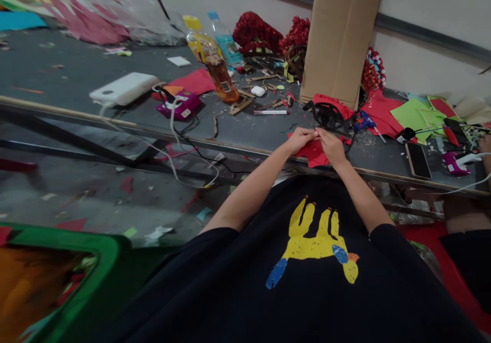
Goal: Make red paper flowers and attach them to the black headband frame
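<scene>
My left hand (301, 141) and my right hand (332, 146) meet at the bench's front edge, fingertips pinched close together. Between and below them shows a red sheet (312, 154), paper or felt, with an uneven outline. Both hands are closed on its upper part; whether a smaller piece sits in the fingertips is hidden. Just beyond my hands lies a dark looped band (330, 115) with red trim behind it. A blue glue gun (363, 121) rests to the right of my right hand.
On the dark bench (141, 123) stand a bottle of brown drink (222, 77) and a blue-capped bottle (227, 41). A tall cardboard piece (341, 36) leans at the back. A phone (418, 159) lies right, near another person's arm (486, 151). A green bin (111, 251) stands lower left.
</scene>
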Tool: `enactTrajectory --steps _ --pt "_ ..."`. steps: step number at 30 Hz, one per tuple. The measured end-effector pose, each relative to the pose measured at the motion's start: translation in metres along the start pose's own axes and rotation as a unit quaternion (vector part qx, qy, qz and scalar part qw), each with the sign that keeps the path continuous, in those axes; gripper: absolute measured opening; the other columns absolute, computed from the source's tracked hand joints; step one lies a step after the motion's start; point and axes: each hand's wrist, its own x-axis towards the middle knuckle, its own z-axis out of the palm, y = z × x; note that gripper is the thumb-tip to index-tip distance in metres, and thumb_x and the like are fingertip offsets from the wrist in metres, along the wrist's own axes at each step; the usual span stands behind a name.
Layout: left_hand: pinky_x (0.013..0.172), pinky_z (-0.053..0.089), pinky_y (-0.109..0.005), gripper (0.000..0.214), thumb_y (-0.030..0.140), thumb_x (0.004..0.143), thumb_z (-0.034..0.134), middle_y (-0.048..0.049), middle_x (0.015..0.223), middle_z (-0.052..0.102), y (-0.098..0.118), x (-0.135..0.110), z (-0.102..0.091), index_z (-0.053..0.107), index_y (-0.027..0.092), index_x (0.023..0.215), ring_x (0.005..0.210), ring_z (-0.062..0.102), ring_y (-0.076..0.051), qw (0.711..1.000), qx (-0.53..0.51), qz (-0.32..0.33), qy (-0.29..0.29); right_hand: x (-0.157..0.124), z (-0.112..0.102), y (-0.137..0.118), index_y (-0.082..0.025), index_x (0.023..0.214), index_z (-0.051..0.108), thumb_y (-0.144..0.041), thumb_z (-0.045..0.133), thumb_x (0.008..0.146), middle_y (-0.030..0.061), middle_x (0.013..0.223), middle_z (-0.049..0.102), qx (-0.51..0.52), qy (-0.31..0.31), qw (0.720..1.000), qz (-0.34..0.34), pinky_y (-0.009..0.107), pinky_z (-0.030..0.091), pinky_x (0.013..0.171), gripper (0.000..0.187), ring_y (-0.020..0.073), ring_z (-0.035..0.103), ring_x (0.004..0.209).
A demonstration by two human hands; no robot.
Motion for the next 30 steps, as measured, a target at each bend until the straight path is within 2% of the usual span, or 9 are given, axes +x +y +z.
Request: enactTrajectory --steps 4,8,11,17,23,26,30 --pt "0.057 0.041 -0.022 0.037 0.048 0.069 0.074 -0.002 0.059 0.061 -0.002 0.002 0.002 0.07 0.011 0.068 0.059 0.053 -0.012 1.0 0.004 -0.019 -0.004 0.0 -0.002 -0.004 -0.01 0.122 0.059 -0.012 0.034 0.094 0.0129 0.123 0.064 -0.047 -0.016 0.999 0.017 0.033 0.046 0.102 0.038 0.0204 0.059 0.116" --pt "0.054 0.039 -0.023 0.037 0.046 0.075 0.069 -0.0016 0.053 0.056 -0.003 0.004 0.003 0.066 0.011 0.061 0.054 0.051 -0.011 0.999 0.026 -0.038 -0.011 0.002 -0.003 -0.007 -0.012 0.118 0.059 -0.014 0.034 0.094 0.0135 0.108 0.068 -0.089 -0.043 0.993 0.06 0.031 0.05 0.087 0.034 0.0214 0.064 0.102" --pt "0.055 0.038 -0.023 0.039 0.048 0.077 0.066 -0.0025 0.057 0.059 -0.002 0.005 0.004 0.065 0.011 0.062 0.055 0.05 -0.011 0.998 0.039 -0.037 -0.033 0.004 -0.003 -0.01 -0.012 0.113 0.06 -0.016 0.036 0.095 0.0138 0.103 0.068 -0.121 -0.055 0.988 0.084 0.031 0.049 0.079 0.03 0.0226 0.064 0.095" --pt "0.057 0.036 -0.024 0.046 0.054 0.079 0.059 -0.0021 0.058 0.059 -0.002 0.005 0.004 0.065 0.011 0.064 0.054 0.047 -0.01 0.996 0.065 -0.018 -0.058 0.006 -0.003 -0.014 -0.013 0.093 0.06 -0.014 0.034 0.094 0.0125 0.091 0.066 -0.155 -0.049 0.985 0.055 0.033 0.044 0.08 0.026 0.0226 0.059 0.088" --pt "0.064 0.041 -0.027 0.055 0.066 0.075 0.056 -0.0034 0.062 0.062 -0.008 0.008 0.004 0.065 0.012 0.065 0.06 0.052 -0.013 0.993 0.1 0.013 -0.058 0.006 0.002 -0.007 -0.013 0.087 0.059 -0.013 0.032 0.093 0.0126 0.087 0.064 -0.136 -0.034 0.989 0.042 0.036 0.042 0.082 0.028 0.0229 0.056 0.085" --pt "0.064 0.042 -0.027 0.056 0.066 0.076 0.053 -0.0033 0.062 0.062 -0.01 0.01 0.004 0.065 0.013 0.064 0.061 0.053 -0.014 0.992 0.119 0.039 -0.025 0.006 0.003 -0.001 -0.015 0.088 0.06 -0.013 0.032 0.092 0.0102 0.085 0.064 -0.07 0.011 0.996 0.057 0.035 0.044 0.081 0.028 0.0213 0.056 0.084" --pt "0.066 0.044 -0.026 0.051 0.058 0.084 0.047 -0.0042 0.068 0.065 -0.009 0.01 0.002 0.068 0.013 0.072 0.065 0.056 -0.015 0.986 0.126 0.069 0.08 0.005 0.002 0.007 -0.017 0.094 0.061 -0.016 0.033 0.092 0.0088 0.089 0.066 0.038 0.11 0.99 0.077 0.033 0.046 0.082 0.028 0.0194 0.059 0.087"
